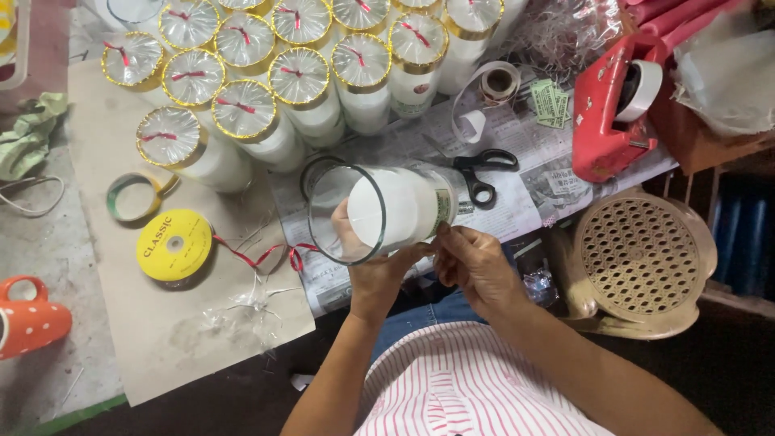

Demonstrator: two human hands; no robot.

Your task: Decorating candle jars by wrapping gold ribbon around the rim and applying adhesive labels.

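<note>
A clear glass cylinder (339, 206) with a white candle (400, 206) inside lies on its side in mid-air above the newspaper, its open mouth toward me. My left hand (373, 270) grips the glass from below, fingers curling up around the near rim. At the glass's right end my right hand (476, 262) pinches the edge by the green and white label. Both hands hold the same candle glass.
Many finished candle jars (242, 109) with gold rims and red ribbons stand at the back left. Black scissors (483, 171), a yellow ribbon spool (173, 245), a tape roll (131, 196), a red tape dispenser (613, 105), an orange mug (28, 319) and a beige perforated stool (642, 258) surround the work area.
</note>
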